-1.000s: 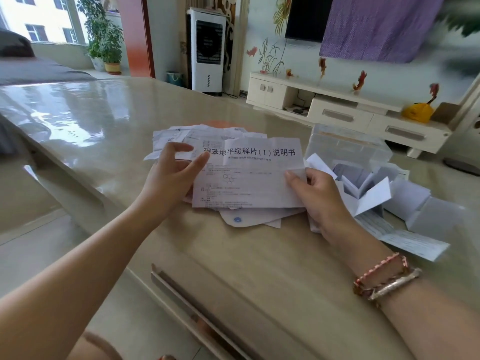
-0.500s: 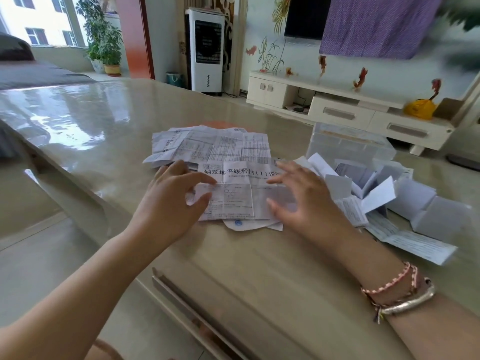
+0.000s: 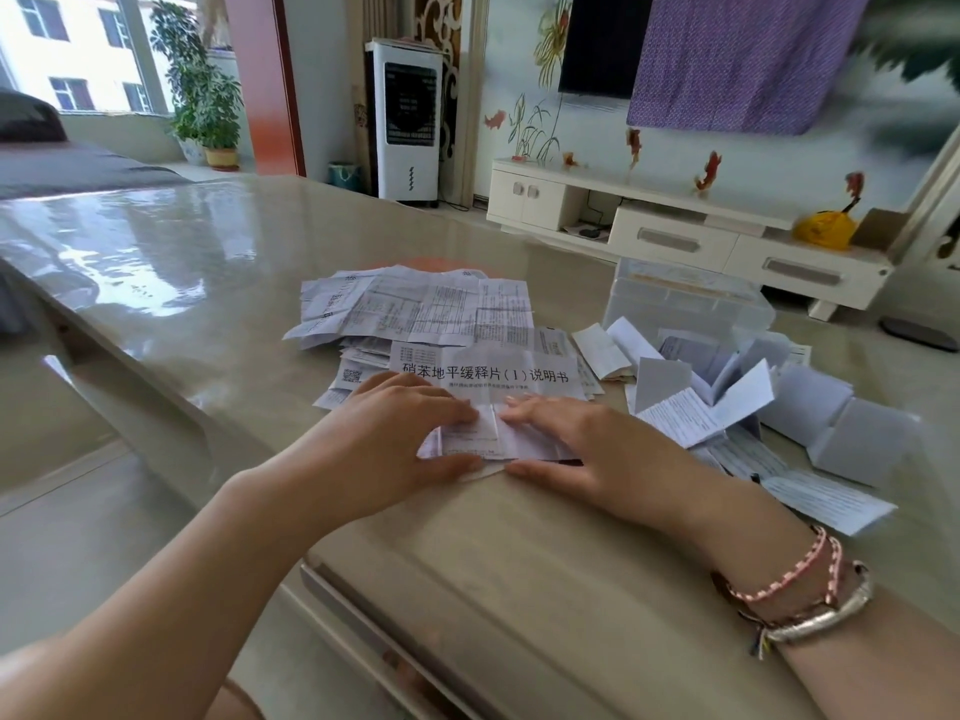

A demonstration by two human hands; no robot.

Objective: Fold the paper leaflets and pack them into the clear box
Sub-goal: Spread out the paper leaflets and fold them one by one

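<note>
The leaflet (image 3: 491, 407) is lying flat on the table (image 3: 182, 262) near its front edge, and both hands are pressing down on its lower half. Left hand (image 3: 395, 439) and right hand (image 3: 576, 444) are resting on it with straight fingers, fingertips nearly meeting at the middle crease (nothing's being pinched, just flattened). The unfolded pile (image 3: 415, 309) is sitting just behind it. Folded leaflets (image 3: 727, 407) are spilling around the clear box (image 3: 685, 298) toward the right edge.
</note>
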